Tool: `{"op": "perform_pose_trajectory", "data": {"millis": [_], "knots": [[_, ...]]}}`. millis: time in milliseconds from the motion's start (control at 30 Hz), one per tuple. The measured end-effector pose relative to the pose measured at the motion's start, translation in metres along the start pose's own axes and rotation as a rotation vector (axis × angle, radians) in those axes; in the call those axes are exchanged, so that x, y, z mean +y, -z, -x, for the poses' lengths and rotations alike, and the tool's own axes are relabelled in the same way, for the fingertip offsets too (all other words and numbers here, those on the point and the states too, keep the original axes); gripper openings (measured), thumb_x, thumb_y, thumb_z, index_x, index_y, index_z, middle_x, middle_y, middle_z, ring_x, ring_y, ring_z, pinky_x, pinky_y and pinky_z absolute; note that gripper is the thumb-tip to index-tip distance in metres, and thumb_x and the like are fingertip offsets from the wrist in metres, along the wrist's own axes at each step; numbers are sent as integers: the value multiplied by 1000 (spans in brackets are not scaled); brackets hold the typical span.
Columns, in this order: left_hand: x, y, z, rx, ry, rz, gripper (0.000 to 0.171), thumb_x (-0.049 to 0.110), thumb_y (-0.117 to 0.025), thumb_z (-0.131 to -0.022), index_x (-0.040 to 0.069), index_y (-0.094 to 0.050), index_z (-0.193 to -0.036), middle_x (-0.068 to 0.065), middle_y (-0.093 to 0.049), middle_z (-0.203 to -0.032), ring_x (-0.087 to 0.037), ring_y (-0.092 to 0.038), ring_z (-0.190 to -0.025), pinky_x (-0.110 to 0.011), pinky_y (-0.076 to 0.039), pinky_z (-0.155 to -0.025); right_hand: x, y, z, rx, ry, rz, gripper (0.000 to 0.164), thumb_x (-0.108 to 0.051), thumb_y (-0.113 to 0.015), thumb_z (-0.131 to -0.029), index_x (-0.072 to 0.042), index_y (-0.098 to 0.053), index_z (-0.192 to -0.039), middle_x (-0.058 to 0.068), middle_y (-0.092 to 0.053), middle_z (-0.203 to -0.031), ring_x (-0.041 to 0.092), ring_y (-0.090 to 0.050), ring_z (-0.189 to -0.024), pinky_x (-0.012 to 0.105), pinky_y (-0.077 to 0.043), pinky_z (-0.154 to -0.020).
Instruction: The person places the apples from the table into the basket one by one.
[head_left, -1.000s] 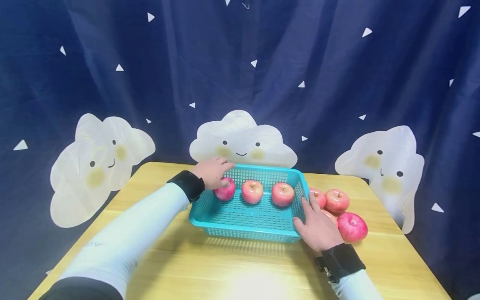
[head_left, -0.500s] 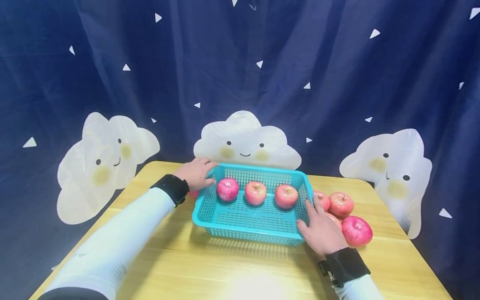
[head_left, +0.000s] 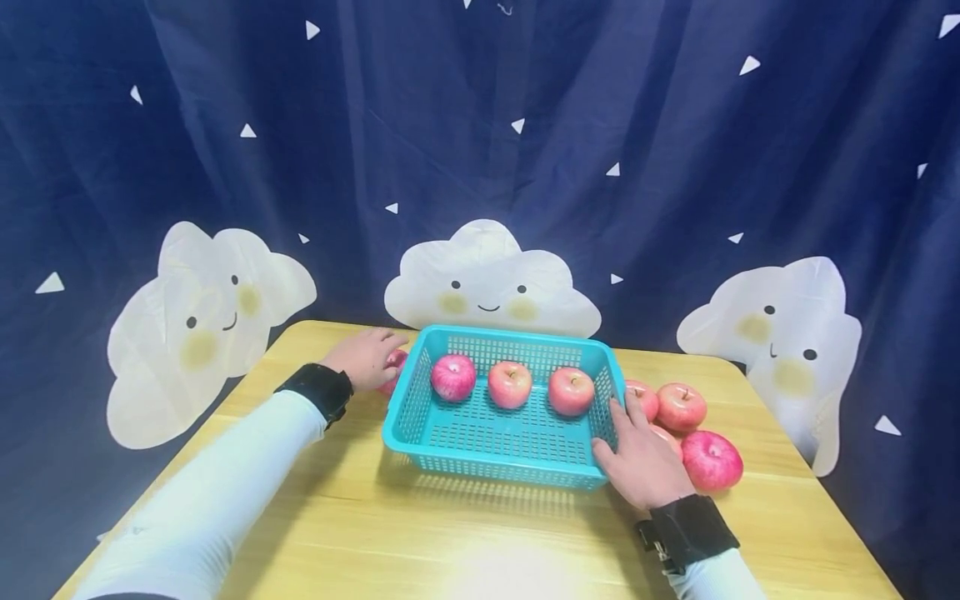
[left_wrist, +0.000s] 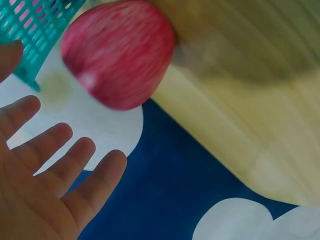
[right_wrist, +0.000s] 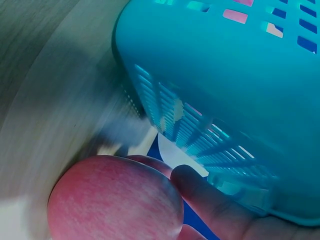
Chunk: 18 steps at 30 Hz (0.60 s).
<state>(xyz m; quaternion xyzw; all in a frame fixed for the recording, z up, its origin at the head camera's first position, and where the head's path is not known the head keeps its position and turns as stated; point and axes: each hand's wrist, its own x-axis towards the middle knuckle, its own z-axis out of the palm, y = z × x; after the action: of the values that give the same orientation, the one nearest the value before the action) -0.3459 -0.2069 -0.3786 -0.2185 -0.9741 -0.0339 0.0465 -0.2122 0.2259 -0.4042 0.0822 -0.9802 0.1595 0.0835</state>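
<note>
A turquoise plastic basket [head_left: 510,471] stands on the table, with three apples in a row inside: a darker red one [head_left: 453,377], a paler one [head_left: 510,385] and another pale one [head_left: 572,392]. Left of it, my left hand [head_left: 363,358] reaches over a red apple [head_left: 393,371], partly hidden by the hand and the rim. The left wrist view shows the fingers [left_wrist: 70,165] spread, apart from that apple [left_wrist: 120,55]. My right hand [head_left: 647,462] holds the basket's right rim, thumb on the inner side, fingers outside beside a pink apple [right_wrist: 115,200].
Several apples lie against the basket's right side, among them a pale one [head_left: 681,407] and a dark red one [head_left: 712,461]. The wooden table [head_left: 420,542] ends at a blue curtain [head_left: 480,125] with white clouds. Table surface shows in front of the basket.
My left hand has let go of the darker red apple inside the basket and moved left over the rim to the apple outside. The right hand has stayed at the right rim.
</note>
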Motion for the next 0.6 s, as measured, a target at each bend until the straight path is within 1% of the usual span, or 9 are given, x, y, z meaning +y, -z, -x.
{"op": "perform_pose_trajectory", "data": {"millis": [133,267,467,600], "knots": [[-1,-10,-1,-12,12,11,59,30,-69,-93,9,-53,-146,-21,-54,-143,-42,-49,-132,-60,-41,-106,-1,0,0,2,-3,3,70,-37,-54,-99,4,-36,-154,29,-22,-161,48,-52,-128,64,-50,-90],[-1,-22,-3,-6,45,58,60,33,-69,-93,10,-53,-146,-21,-54,-142,-42,-49,-131,-61,-40,-106,-2,0,0,1,-9,-1,70,-37,-54,-99,4,-37,-153,29,-23,-161,49,-49,-131,65,-48,-92],[-4,-42,-9,-8,56,103,66,43,-66,-92,11,-51,-148,-22,-49,-146,-44,-42,-137,-63,-36,-109,-2,-2,0,12,-10,14,69,-36,-54,-99,4,-37,-153,28,-24,-161,48,-50,-130,64,-48,-93],[-6,-51,-13,-10,62,125,66,43,-62,-93,11,-49,-150,-23,-45,-151,-45,-36,-141,-63,-32,-111,-1,-2,0,24,-8,29,69,-36,-55,-99,3,-38,-153,28,-24,-161,47,-50,-131,64,-47,-95]]}}
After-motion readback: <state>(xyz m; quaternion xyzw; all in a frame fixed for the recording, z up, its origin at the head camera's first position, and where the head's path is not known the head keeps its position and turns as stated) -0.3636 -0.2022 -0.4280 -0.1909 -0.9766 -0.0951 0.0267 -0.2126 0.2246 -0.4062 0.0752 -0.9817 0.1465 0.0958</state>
